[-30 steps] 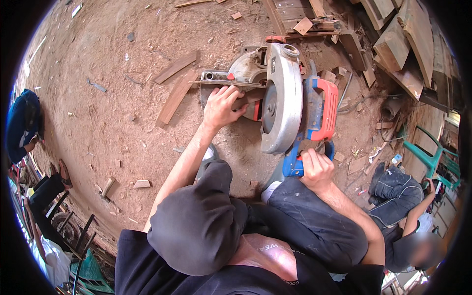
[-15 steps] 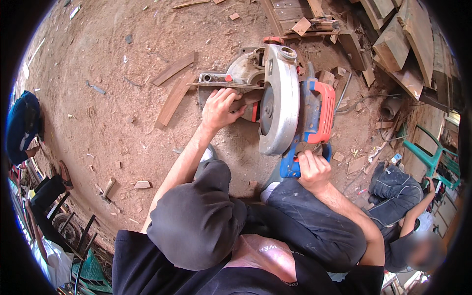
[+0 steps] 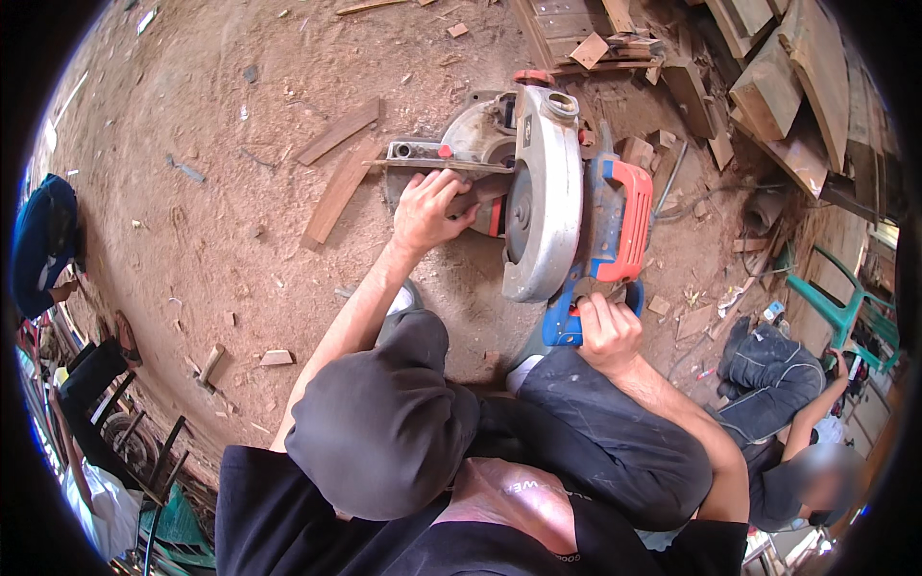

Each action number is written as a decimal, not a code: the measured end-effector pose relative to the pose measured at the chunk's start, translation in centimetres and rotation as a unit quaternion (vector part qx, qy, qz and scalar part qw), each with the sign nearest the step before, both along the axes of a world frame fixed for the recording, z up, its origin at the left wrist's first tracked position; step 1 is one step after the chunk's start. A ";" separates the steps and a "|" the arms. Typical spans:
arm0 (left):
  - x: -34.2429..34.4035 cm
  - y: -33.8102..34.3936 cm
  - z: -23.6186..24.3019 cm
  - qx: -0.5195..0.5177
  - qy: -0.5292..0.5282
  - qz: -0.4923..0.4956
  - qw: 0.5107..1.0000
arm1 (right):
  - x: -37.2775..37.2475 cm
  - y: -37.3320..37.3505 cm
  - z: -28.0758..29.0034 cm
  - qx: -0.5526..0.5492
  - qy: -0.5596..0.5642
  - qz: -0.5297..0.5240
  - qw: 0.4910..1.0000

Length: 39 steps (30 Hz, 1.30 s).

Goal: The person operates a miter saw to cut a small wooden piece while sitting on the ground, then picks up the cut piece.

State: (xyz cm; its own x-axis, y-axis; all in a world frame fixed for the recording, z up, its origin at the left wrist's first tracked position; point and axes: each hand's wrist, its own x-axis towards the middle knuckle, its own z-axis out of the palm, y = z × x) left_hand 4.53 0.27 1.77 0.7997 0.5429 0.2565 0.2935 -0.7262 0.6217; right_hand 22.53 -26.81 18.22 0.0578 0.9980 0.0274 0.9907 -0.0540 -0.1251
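A mitre saw (image 3: 543, 197) with a grey blade guard, a blue body and a red handle stands on the dirt ground in front of me. My left hand (image 3: 429, 208) presses down on a small piece of wood (image 3: 480, 195) on the saw's base, close beside the blade guard. My right hand (image 3: 607, 329) grips the blue handle (image 3: 562, 326) at the near end of the saw. My knees, in dark trousers, sit just below the saw.
Two wooden slats (image 3: 338, 163) lie on the ground left of the saw. Stacked planks and offcuts (image 3: 768, 77) fill the upper right. A person in jeans (image 3: 778, 384) sits at the right by a green chair (image 3: 845, 307). Another person (image 3: 43, 240) crouches at the far left.
The saw head and my right hand have shifted slightly up and away. My left hand stays on the wood at the saw's base.
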 end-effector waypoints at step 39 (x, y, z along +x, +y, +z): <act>-0.1 0.2 -0.3 0.012 -0.023 0.006 1.000 | -0.3 -0.7 -1.3 0.007 0.026 -0.018 0.999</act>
State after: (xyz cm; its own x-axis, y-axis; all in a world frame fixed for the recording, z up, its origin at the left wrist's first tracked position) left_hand 4.45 0.42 1.45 0.7801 0.5455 0.3064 0.2732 -0.7375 0.6176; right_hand 22.23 -27.47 16.97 0.0954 0.9947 0.0384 0.9803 -0.0872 -0.1771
